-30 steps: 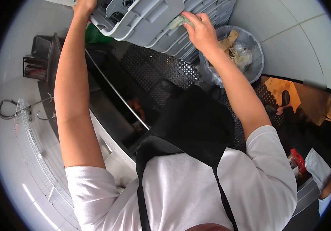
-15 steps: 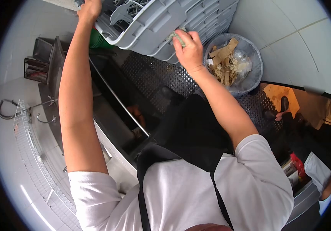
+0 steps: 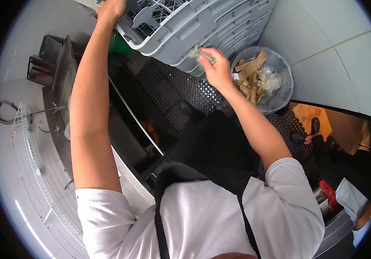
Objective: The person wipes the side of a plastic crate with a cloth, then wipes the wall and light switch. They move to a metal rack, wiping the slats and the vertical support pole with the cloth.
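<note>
At the top sits a stack of grey plastic dish racks (image 3: 174, 41), its side walls facing me. My right hand (image 3: 218, 71) is closed on a crumpled pale green cloth (image 3: 197, 52), which is slightly blurred and lies against the side of the stack. Beyond the near left corner of the top rack is my left hand (image 3: 113, 9), its fingers bent and partly cut off by the view's upper edge. What those fingers hold is hard to make out; a bit of something bluish shows beside them.
Right of the stack stands a lined waste bin (image 3: 290, 73) holding cardboard scraps and plastic. A steel sink counter (image 3: 67, 64) and wire shelf (image 3: 30, 151) run along the left. Green containers (image 3: 118, 43) stand under my left arm. Another person (image 3: 345, 172) is at lower right, on perforated matting (image 3: 164, 86).
My right hand has shifted slightly right and down with the cloth along the rack side. The whole view has moved a little, carrying racks and left hand rightward.
</note>
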A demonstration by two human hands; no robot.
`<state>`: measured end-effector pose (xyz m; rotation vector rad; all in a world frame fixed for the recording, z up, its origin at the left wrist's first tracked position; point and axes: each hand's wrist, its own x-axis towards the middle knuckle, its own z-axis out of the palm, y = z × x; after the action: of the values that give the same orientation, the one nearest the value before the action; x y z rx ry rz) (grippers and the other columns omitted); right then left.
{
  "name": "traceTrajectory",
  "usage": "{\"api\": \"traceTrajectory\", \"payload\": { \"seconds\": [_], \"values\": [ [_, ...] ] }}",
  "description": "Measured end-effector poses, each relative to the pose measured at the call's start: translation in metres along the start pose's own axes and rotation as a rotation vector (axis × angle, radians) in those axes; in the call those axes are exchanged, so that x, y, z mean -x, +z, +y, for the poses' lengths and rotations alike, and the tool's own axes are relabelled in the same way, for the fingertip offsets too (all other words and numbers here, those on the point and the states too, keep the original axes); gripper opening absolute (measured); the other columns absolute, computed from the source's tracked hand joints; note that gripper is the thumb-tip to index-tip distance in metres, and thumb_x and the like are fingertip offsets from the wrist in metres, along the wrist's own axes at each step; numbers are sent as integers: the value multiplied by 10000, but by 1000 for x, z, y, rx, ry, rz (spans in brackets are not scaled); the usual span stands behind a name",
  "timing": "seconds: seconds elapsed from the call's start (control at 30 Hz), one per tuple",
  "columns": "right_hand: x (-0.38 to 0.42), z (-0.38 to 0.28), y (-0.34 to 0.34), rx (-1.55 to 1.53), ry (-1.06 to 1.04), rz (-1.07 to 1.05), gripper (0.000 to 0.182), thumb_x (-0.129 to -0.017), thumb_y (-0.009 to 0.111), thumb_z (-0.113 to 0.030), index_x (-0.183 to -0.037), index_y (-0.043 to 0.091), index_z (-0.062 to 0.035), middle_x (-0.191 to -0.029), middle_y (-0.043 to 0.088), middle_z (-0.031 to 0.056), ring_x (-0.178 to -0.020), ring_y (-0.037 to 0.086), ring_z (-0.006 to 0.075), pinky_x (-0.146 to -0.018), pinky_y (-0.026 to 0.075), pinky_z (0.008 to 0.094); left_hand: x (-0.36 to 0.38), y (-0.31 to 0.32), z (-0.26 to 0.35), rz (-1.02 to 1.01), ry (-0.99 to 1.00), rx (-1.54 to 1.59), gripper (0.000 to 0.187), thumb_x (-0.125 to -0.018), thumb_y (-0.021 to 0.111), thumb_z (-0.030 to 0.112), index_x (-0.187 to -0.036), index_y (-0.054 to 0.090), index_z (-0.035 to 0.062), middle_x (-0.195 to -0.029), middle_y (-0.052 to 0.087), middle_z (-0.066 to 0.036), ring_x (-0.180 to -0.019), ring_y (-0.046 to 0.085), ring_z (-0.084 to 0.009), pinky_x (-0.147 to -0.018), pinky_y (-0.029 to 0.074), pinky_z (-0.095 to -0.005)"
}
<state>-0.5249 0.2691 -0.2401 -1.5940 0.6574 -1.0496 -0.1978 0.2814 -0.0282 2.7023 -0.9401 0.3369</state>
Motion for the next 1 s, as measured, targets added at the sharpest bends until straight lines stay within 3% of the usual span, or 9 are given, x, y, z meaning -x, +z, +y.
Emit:
{"api": "traceTrajectory", "payload": {
  "seconds": [0.03,0.17,0.3,0.37,0.5,0.63,0.77,0.9,1.0],
  "values": [
    [3,4,-2,-114,73,-40,203,-859,698,-96,-1056,696,-50,-1071,644,117,-950,631,262,-888,488,387,-2,0,-1,-15,10,12,823,-970,222,678,-1523,322,76,-1454,435,-315,-1388,364,-468,-1177,227,-490],
    [-31,19,-21,-550,471,583,290,-886,578,-60,-1166,562,12,-1141,614,143,-1060,574,240,-940,461,383,0,-3,-2,-69,0,39,820,-970,231,676,-1520,328,76,-1462,434,-301,-1394,360,-457,-1176,227,-491],
    [-13,3,32,34,363,429,275,-867,652,-97,-1097,550,12,-1145,551,209,-1131,524,348,-968,413,452,13,-18,14,-101,10,89,811,-972,241,674,-1511,350,78,-1469,433,-289,-1393,365,-451,-1168,247,-482],
    [25,7,65,100,166,378,283,-852,696,-133,-1075,567,-15,-1104,550,222,-1029,562,405,-899,455,468,4,-9,6,-63,17,62,805,-973,251,670,-1508,358,78,-1471,429,-290,-1390,370,-452,-1163,261,-476],
    [23,0,41,33,228,254,270,-822,743,-175,-1013,630,-21,-1052,553,200,-982,570,389,-877,464,460,7,-12,6,-92,-30,49,800,-975,260,664,-1509,360,78,-1481,419,-286,-1398,363,-447,-1164,269,-465],
    [-17,20,12,299,-29,388,213,-817,659,-92,-1003,611,0,-1086,520,211,-1032,533,372,-893,446,453,12,-11,7,-71,-3,115,808,-973,256,669,-1513,353,75,-1487,410,-287,-1405,357,-439,-1172,256,-465],
    [28,7,48,221,97,217,330,-814,587,-9,-1117,459,16,-1071,488,265,-1019,514,472,-894,436,503,6,-8,6,-62,-2,33,810,-976,247,666,-1509,356,66,-1483,417,-284,-1408,360,-429,-1174,255,-461],
    [70,32,49,61,53,-79,249,-807,605,13,-1041,519,1,-1020,570,222,-1013,576,432,-864,478,472,5,-7,4,-36,36,-6,801,-982,241,653,-1493,383,54,-1467,440,-282,-1401,371,-423,-1170,260,-461],
    [30,36,22,27,276,328,172,-855,611,-15,-1018,557,-7,-1015,609,186,-989,616,376,-873,481,437,1,-6,0,-91,17,37,794,-983,238,653,-1458,444,50,-1440,473,-280,-1387,390,-431,-1164,270,-460]
  ]
}}
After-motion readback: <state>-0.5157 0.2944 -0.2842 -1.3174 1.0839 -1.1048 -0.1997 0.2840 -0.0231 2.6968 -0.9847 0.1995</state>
